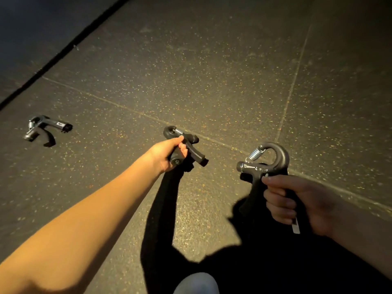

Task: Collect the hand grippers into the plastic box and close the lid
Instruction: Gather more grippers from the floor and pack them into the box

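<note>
Left hand [167, 154] near centre: fingers curled round one handle of black hand gripper [192, 143], close to speckled floor [212, 71]; cannot tell if lifted.
Right hand [297, 202] at 4 o'clock: fingers wrapped round handle of second hand gripper [269, 164], spring end toward 12.
Third hand gripper [45, 129] lies on floor at 9 o'clock, well apart from both hands.

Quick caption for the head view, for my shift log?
Left hand grips one hand gripper, right hand another gripper; third gripper lies on speckled floor, far left.
</note>
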